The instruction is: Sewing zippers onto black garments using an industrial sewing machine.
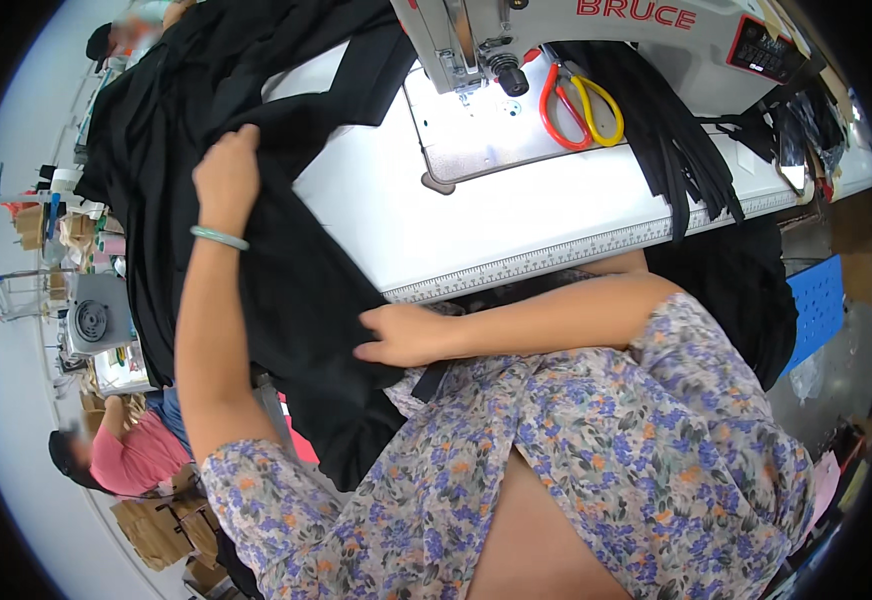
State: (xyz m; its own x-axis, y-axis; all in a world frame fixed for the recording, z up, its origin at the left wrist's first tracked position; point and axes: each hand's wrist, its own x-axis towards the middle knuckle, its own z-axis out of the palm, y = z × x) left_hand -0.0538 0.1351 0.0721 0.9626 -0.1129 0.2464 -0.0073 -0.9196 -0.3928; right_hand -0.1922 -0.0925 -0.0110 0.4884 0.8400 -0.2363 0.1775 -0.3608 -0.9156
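**Black cloth spread from table to lap, both hands on it**

Black cloth (296,270) fills the left half of the worktop and falls over the front edge toward the wearer's lap; matte, soft, loosely rumpled, smoother between the hands. The wearer's shirt (596,430) is thin-looking, printed with purple and orange flowers.

Table (356,215): smooth, white, hard-looking. A measuring strip (556,249) with fine printed graduations runs along its front edge.

Sewing machine (656,75): pale, rounded housing, at the far right of the cloth. Red capital lettering along the arm; a dark display panel (761,50) in a red frame shows small lit characters. Shiny bed plate (496,150) below the needle.

Bundle of narrow black strips (676,140) beside the machine, ends hanging over the table edge.

Left hand (228,180): arm extended forward, back of the hand up, fingers bent down onto the cloth; cannot tell whether they pinch a fold.

Right hand (406,335): forearm laid across the body, thumb and one finger parted over the near cloth. Other fingers hidden; grasp cannot be told.

Scissors (589,122), one loop red, one yellow, lie near the needle. Pale green, rounded bangle (219,238) on the left wrist.
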